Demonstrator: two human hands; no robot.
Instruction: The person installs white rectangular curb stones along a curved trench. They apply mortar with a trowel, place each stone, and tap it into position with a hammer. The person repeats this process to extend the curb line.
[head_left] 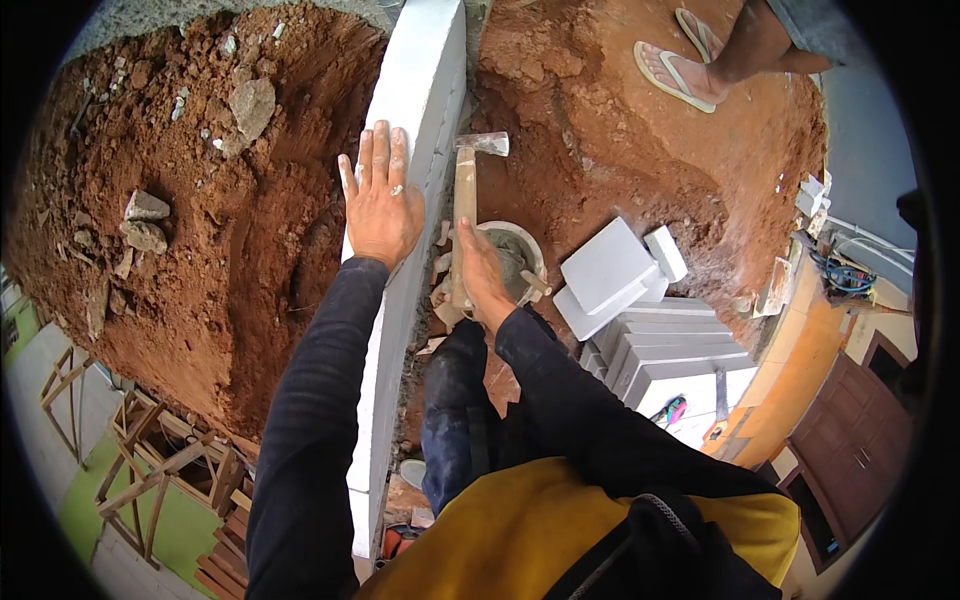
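Note:
A low wall of white blocks runs from the far edge of the view down past my left side. My left hand lies flat on its top, fingers stretched out and dusted with white. On the wall's right side my right hand is wrapped round the wooden handle of a hammer. The hammer's metal head points away from me, close to the wall's side face. Just beyond my right hand stands a round bucket with grey mortar in it, partly hidden by that hand.
Reddish soil is heaped left of the wall, with loose stones. White blocks are stacked at the right, some lying tilted. A hand saw rests on them. Another person's sandalled foot stands at the far right. Wooden trestles are at the lower left.

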